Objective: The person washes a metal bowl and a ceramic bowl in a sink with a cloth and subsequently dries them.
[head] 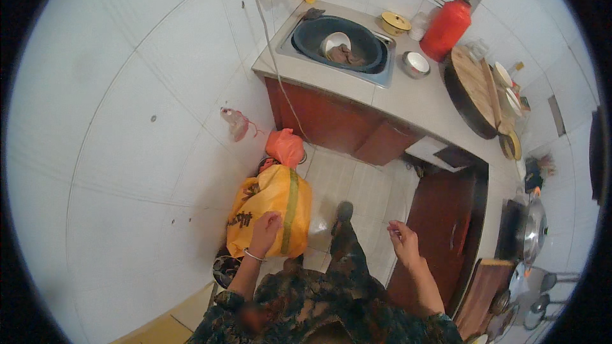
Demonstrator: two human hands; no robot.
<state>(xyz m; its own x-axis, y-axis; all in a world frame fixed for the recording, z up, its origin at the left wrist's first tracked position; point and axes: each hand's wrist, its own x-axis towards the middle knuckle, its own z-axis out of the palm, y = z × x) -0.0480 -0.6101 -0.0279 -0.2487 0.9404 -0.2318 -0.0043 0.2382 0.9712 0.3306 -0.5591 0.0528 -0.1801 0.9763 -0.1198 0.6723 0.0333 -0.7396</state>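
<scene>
My left hand [267,233], with a bangle [254,255] at the wrist, appears in front of a yellow woven sack [273,196]. Its fingers are loosely curled and nothing shows in them; whether it touches the sack is unclear. Over the tiled floor, near a red-brown cabinet door [432,220], my right hand [403,242] is raised with slightly bent fingers and no object visible. The counter ahead has a steel sink [389,64] with a dark basin [306,33] in it. Inside the basin are a white bowl [336,39] and a brown cloth [342,53].
A red plastic bag [285,147] lies beyond the sack, by the tiled wall. On the counter are a red thermos [447,28], stacked bowls [416,63], a large round pan [466,105] with a wooden lid, and a lidded steel pot [534,234]. A hose [275,64] hangs past the sink.
</scene>
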